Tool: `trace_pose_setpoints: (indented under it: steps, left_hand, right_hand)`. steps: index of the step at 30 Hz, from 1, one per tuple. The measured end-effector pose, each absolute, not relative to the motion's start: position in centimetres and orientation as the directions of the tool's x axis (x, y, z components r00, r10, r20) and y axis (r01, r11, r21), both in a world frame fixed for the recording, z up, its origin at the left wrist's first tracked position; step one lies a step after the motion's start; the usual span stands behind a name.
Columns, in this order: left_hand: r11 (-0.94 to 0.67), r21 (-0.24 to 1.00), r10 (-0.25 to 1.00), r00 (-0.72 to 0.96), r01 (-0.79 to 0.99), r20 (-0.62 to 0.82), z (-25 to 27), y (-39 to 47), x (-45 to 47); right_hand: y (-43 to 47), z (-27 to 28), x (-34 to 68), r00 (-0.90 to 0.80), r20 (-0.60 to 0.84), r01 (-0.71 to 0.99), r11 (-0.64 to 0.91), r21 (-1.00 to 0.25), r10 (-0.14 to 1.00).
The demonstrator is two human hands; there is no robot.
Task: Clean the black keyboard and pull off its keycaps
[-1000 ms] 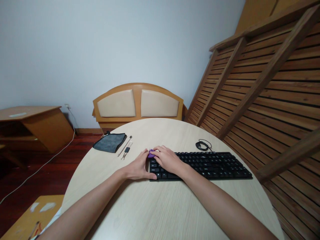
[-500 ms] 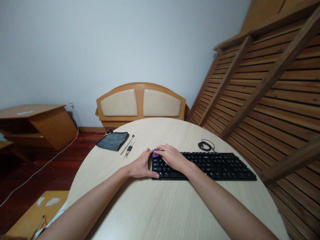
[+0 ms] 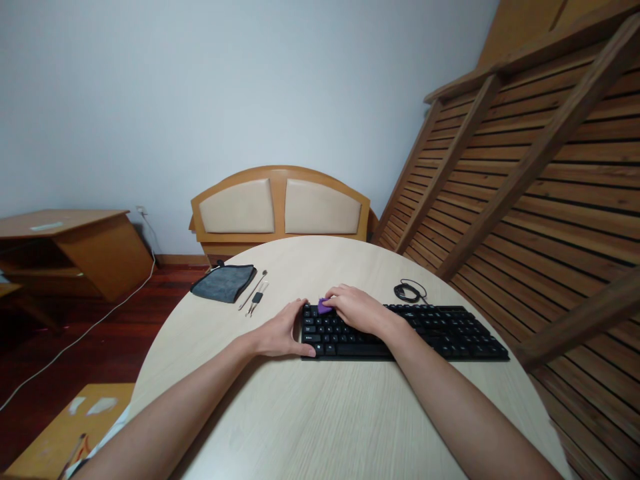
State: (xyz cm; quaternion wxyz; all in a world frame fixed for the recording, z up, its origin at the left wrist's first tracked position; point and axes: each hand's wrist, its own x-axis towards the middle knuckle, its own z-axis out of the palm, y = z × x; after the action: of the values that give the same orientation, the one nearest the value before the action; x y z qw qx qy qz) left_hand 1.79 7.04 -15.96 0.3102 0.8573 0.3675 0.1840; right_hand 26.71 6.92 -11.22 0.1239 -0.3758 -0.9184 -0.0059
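A black computer keyboard (image 3: 450, 337) lies flat across the table. My left hand (image 3: 281, 332) braces its left end, thumb at the front corner and fingers at the back corner. Pinched in the fingers of my right hand (image 3: 357, 308) is a small purple piece (image 3: 324, 306), roughly triangular; its exact kind cannot be made out. The purple piece touches the keys in the upper left area of the keyboard. My right hand and wrist cover part of the middle keys.
On the round table (image 3: 320, 420), a folded grey cloth (image 3: 224, 283) lies at the left, beside a thin metal tool (image 3: 253, 291) and a small black-gripped tool (image 3: 257, 298). The coiled cable (image 3: 407, 291) sits behind the keyboard. Wooden slats (image 3: 560, 180) lean at the right.
My right hand has moved a little to the right with the purple piece, uncovering more keys at the left. My left hand keeps its hold on the keyboard's end.
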Motion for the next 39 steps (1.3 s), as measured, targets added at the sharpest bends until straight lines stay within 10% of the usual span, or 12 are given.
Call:
trace_pose_setpoints:
  steps: [39]
  left_hand:
    - [-0.574, 0.595, 0.729, 0.682, 0.562, 0.059, -15.4, 7.5, 0.9]
  right_hand:
    - [7.0, -11.2, 27.2, -0.670, 0.216, 0.718, 0.694, -0.054, 0.710]
